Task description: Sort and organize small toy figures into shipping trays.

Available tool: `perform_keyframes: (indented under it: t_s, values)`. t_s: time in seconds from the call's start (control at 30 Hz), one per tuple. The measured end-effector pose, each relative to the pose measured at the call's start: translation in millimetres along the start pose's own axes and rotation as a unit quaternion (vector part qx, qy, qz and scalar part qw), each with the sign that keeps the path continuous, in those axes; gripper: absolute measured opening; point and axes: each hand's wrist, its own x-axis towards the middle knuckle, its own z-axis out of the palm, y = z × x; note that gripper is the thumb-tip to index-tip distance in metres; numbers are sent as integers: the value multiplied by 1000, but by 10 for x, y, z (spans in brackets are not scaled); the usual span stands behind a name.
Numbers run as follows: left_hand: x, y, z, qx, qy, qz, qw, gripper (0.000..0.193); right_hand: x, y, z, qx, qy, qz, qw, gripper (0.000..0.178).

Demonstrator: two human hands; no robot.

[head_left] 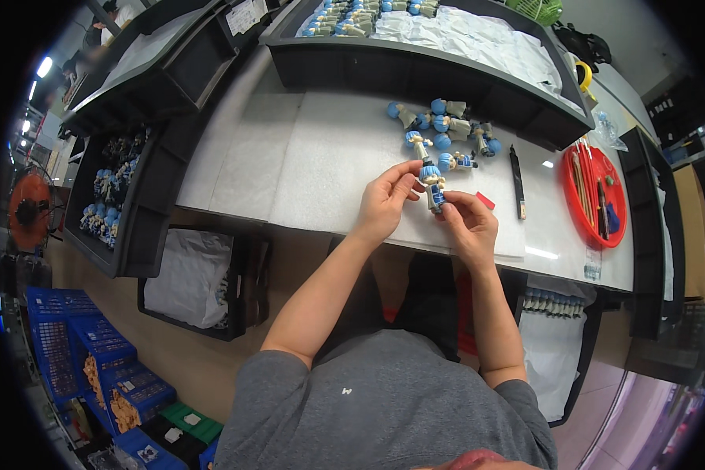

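Over the front part of the white table, I hold a small blue-haired figurine between both hands. My left hand pinches it near the head, and my right hand grips it low down, by the base. Just beyond it stands another figurine with the same blue hair. To its right a figurine lies on its side. Several more figurines lie in a loose cluster farther back, some with their blue heads turned away.
A black utility knife and a red scrap lie right of my hands. Farther right is a red tray of brushes and tools. A black crate with figurines on white sheeting borders the back; another crate stands left.
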Motion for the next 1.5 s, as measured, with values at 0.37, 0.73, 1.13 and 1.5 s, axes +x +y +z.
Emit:
perform_keyframes:
  t_s: [0.37,0.73,1.13,1.5]
  values:
    - [16,13,-12,21,-23,-29,999,25,-16,-35,-15,8,-32,-3,999,25]
    - [-11,54,22,-51,-18,-30,998,23,3,11,-4,-48,-8,-50,998,49]
    - [-19,37,-44,-83,-21,3,996,34,27,7,22,-66,-26,-40,997,66]
    - [-13,61,9,-57,-78,17,995,35,-2,85,-27,-43,40,-34,998,29]
